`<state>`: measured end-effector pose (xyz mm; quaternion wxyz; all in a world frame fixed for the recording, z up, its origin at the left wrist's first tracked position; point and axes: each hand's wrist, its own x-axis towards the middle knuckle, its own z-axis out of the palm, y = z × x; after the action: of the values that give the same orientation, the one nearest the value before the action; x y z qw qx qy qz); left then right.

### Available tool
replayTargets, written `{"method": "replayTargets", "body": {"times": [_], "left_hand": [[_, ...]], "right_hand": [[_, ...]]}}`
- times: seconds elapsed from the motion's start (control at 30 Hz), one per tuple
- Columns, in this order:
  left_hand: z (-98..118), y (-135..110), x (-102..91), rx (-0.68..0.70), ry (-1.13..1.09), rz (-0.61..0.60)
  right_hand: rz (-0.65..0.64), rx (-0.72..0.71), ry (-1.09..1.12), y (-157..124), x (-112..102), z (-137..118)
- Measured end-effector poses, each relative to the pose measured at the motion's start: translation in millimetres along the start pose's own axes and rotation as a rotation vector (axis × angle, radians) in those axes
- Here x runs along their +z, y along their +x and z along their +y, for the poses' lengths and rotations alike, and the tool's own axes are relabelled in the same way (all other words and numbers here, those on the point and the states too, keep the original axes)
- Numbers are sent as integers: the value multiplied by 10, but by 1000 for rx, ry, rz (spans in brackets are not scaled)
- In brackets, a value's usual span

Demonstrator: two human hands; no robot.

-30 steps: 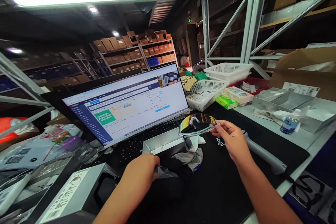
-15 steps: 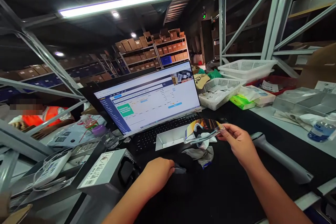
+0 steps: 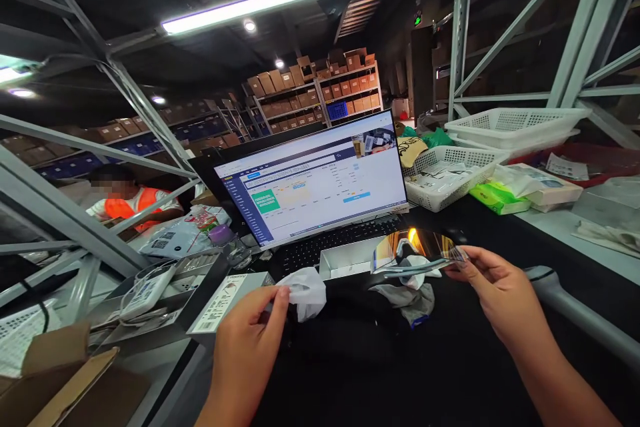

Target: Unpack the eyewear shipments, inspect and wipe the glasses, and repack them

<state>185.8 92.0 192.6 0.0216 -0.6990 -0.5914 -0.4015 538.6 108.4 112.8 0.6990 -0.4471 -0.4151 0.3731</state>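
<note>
Between thumb and fingers, my right hand (image 3: 493,280) pinches one end of a pair of wraparound sunglasses (image 3: 400,253) with a mirrored orange lens. My left hand (image 3: 255,320) is closed on a crumpled white tissue-like sheet (image 3: 307,293). Behind the sunglasses an open white box (image 3: 345,261) lies in front of the keyboard. A grey cloth (image 3: 415,303) with a blue edge rests on the black desk mat below the lens. Just left of my left hand stands a grey product box (image 3: 220,303) with a printed label, partly covered by the hand.
A monitor (image 3: 320,180) stands behind the keyboard (image 3: 305,247). To the right are a grey handheld scanner (image 3: 575,307), a green tissue pack (image 3: 500,197) and white plastic baskets (image 3: 435,197). Opened cardboard (image 3: 75,373) sits at lower left. A person in an orange vest (image 3: 145,200) is behind the rack.
My left hand has moved left and up and now holds the white sheet. The sunglasses remain in my right hand. The whole view has shifted, with the scene moving right.
</note>
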Motion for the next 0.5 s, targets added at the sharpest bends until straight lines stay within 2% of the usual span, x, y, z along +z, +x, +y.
{"method": "replayTargets", "body": {"times": [0.1,0.2,0.3,0.37,0.5], "left_hand": [[107,-113,80,117,-70,46],[208,-195,262,183,-122,-19],[247,-279,467,118,-191,-86],[259,-337,566,62,-258,-137],[286,-435,650,0,-407,-238]], "right_hand": [[8,8,10,-29,5,9],[-43,8,81,-45,11,16],[-127,16,171,-122,42,-8],[-178,22,151,-233,60,-26],[-186,-55,-123,-540,43,8]]}}
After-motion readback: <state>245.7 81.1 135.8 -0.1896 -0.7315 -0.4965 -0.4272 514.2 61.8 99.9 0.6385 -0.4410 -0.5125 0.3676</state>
